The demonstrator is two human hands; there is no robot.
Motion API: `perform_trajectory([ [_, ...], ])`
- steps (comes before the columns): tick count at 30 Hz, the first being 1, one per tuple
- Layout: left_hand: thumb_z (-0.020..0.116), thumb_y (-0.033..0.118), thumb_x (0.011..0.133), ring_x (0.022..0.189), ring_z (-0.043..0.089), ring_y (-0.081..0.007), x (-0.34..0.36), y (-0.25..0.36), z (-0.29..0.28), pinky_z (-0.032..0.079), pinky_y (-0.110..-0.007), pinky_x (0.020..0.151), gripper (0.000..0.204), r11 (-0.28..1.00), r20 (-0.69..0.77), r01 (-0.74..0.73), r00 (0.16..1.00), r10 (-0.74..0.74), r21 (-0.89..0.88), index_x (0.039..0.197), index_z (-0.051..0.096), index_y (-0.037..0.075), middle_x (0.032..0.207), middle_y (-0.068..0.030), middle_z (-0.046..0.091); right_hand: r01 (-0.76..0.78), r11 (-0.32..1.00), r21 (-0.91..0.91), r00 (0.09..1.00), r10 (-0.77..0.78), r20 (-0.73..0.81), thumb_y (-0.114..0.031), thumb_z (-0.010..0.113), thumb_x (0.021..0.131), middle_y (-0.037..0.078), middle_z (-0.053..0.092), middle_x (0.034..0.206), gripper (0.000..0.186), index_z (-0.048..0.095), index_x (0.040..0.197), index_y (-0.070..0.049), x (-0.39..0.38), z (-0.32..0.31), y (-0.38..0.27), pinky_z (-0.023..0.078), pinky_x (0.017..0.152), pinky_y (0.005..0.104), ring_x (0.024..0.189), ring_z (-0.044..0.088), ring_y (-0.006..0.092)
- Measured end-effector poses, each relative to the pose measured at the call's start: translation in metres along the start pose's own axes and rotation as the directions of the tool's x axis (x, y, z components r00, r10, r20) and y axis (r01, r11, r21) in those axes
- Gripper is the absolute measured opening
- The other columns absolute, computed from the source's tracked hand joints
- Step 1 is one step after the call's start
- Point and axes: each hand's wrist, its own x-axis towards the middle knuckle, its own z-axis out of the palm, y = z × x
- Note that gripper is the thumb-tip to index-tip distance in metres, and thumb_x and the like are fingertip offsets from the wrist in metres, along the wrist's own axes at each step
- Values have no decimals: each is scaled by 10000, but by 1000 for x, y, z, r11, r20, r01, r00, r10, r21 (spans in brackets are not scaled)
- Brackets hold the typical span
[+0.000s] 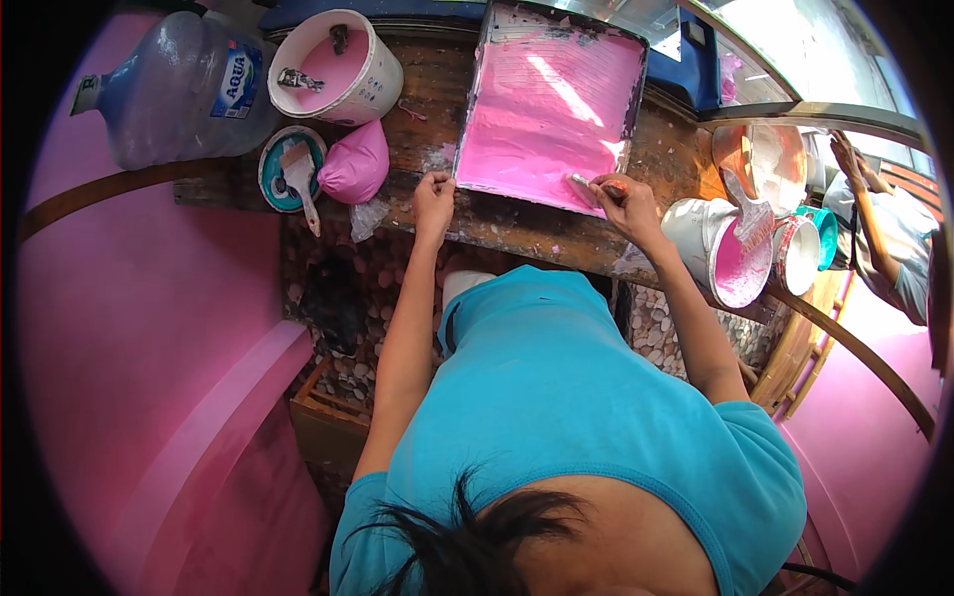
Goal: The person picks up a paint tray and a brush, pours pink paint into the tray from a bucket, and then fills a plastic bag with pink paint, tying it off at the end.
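Observation:
A wide black-rimmed tray (553,119) lies on the wooden table, its inside coated with wet pink paint. My left hand (434,206) is closed on the tray's near left corner, fingers pinching the rim. At the near right side of the tray, my right hand (630,211) grips a small paint-smeared tool (580,189). Part of a reddish handle shows between its fingers, and its flat end rests in the paint by the near edge. Whether it is a brush or a scraper, I cannot tell.
Left of the tray stand a white paint bucket (383,81), a pink bag (355,164), a paintbrush (300,179) over a teal-smeared tub, and a large water bottle (184,94). On the right, a bucket (693,233) holds pink paint. Another person (879,219) is beyond it.

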Motion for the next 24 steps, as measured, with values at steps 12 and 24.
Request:
perform_trajectory([
  [12,594,118,864,713,578,-106,4,1,-5,436,-242,612,167,1000,-5,-26,1000,27,12,985,588,3,795,-34,614,86,937,340,996,-93,5,-100,658,833,124,623,704,117,643,888,3,46,53,-9,454,563,296,580,557,159],
  [24,594,113,872,720,538,-73,1,7,-4,401,-207,604,167,999,4,32,999,-32,31,1008,583,17,827,-9,599,46,994,102,996,-37,-84,-73,649,824,112,665,801,95,642,825,22,17,-3,12,470,570,274,608,594,148],
])
